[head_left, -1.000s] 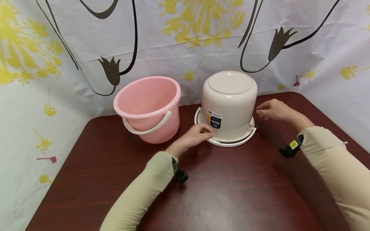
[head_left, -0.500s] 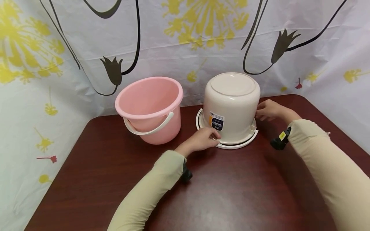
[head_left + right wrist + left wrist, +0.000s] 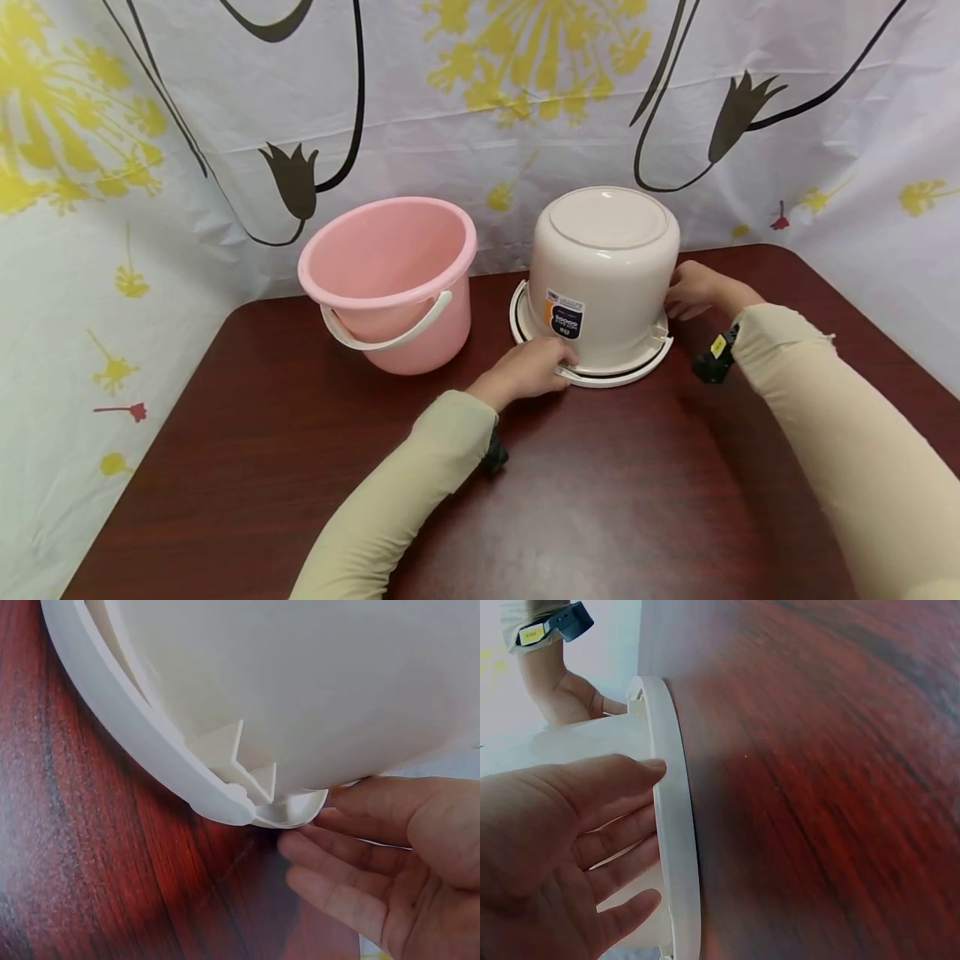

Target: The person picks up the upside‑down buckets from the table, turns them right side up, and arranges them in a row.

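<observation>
Bucket: cream bucket upside down, between both hands.
Left hand: relaxed fingers touching its rim.
Right hand: open, fingertips at rim.

A dark red wood-grain table stands against a white curtain printed with yellow blossoms and black tulip outlines.

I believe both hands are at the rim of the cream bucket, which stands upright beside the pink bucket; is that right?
Not quite: the cream bucket stands upside down, its flat base facing up, as the head view shows. The rest holds: the left hand and right hand are at its rim, and the pink bucket is beside it.
</observation>
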